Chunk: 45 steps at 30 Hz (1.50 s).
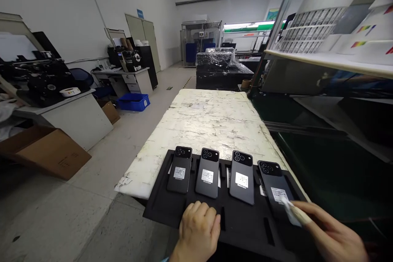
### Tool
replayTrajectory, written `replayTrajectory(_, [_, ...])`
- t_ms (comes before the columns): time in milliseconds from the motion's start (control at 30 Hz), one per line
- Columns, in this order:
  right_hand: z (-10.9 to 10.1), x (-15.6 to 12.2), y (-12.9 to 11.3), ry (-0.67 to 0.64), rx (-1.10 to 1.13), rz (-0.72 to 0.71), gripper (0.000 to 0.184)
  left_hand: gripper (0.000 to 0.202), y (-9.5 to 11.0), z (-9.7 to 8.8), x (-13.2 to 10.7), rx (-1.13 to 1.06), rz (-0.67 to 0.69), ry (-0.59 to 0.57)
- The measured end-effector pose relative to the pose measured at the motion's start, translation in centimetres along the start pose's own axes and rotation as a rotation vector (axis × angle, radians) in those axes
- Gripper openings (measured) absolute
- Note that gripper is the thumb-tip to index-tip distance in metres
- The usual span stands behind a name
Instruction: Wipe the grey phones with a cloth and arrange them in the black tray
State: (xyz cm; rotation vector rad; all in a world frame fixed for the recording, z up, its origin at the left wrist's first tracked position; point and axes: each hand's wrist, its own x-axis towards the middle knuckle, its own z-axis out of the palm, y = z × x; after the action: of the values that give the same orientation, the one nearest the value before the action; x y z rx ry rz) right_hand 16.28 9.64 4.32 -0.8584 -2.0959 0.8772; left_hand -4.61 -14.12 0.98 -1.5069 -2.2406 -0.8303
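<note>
Several dark grey phones lie back up in a row on a black foam tray (242, 225), each with a white printed label. My left hand (198, 229) is closed in a fist at the tray's near edge, below the second phone (208, 172); what its curled fingers hold, if anything, is hidden. Pinched in my right hand (330, 231) is a thin, blurred white piece (288, 208), sheet or cloth, I cannot tell which. It meets the label on the rightmost phone (273, 184). The third phone (242, 176) lies between, untouched. A pale covering shows on a right fingertip.
The tray rests on a worn, pale-topped table (215, 118). White label rolls (313, 28) stand on a shelf at the right. On the left floor are a cardboard box (46, 151) and a blue bin (133, 102). Film-wrapped black stacks (221, 69) stand beyond the table.
</note>
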Motion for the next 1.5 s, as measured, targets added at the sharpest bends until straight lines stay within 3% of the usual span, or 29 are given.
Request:
replayTrajectory(100, [4.0,3.4,-3.7,-0.202,0.035,-0.161,0.020,0.016,0.1,0.1,-0.5,-0.032,0.024,0.044])
replayTrajectory(233, [10.4,7.3,-7.5,-0.322,0.027,-0.320,0.022,0.031,0.0,1.0,-1.6,0.031,0.064,0.184])
replayTrajectory(333, [14.2,9.1,-8.8,-0.366,-0.080,-0.409,0.020,0.038,-0.2,1.8,-2.0,0.083,0.073,0.252])
replayTrajectory(467, [16.8,10.3,-9.1,-0.392,-0.205,-0.444,0.019,0.041,-0.4,2.2,-1.8,0.093,0.071,0.269])
replayTrajectory(567, [17.1,10.1,-8.8,-0.410,-0.233,-0.447,0.019,0.041,-0.4,2.1,-1.7,0.085,0.080,0.281])
replayTrajectory(667, [16.2,8.0,-8.7,-0.454,-0.245,-0.460,0.019,0.036,-0.4,2.1,-1.9,0.066,0.108,0.315])
replayTrajectory(833, [13.4,2.3,-9.2,-0.677,-0.147,-0.451,0.022,0.031,-0.9,2.4,-2.5,-0.013,0.208,0.411])
replayTrajectory(900, [12.7,1.3,-9.5,-0.746,-0.040,-0.389,0.020,0.031,-1.0,2.6,-2.6,-0.028,0.227,0.425])
replayTrajectory(967, [12.5,2.0,-9.7,-0.733,0.078,-0.297,0.019,0.030,-0.9,2.6,-2.7,-0.032,0.223,0.428])
replayTrajectory(1033, [13.1,4.1,-9.8,-0.630,0.144,-0.235,0.020,0.029,-0.8,2.4,-2.6,-0.033,0.210,0.429])
replayTrajectory(1133, [15.0,7.8,-9.8,-0.437,0.047,-0.259,0.020,0.029,-0.7,2.1,-2.5,-0.027,0.188,0.423])
replayTrajectory(1200, [16.4,9.2,-9.7,-0.377,-0.052,-0.286,0.020,0.030,-0.6,2.0,-2.4,-0.020,0.175,0.412])
replayTrajectory(1333, [18.1,8.8,-9.7,-0.369,-0.170,-0.332,0.022,0.031,-0.6,2.2,-2.4,-0.013,0.170,0.410])
replayTrajectory(1500, [18.2,7.6,-9.8,-0.373,-0.462,-0.471,0.029,0.027,-0.6,2.3,-2.7,-0.035,0.170,0.401])
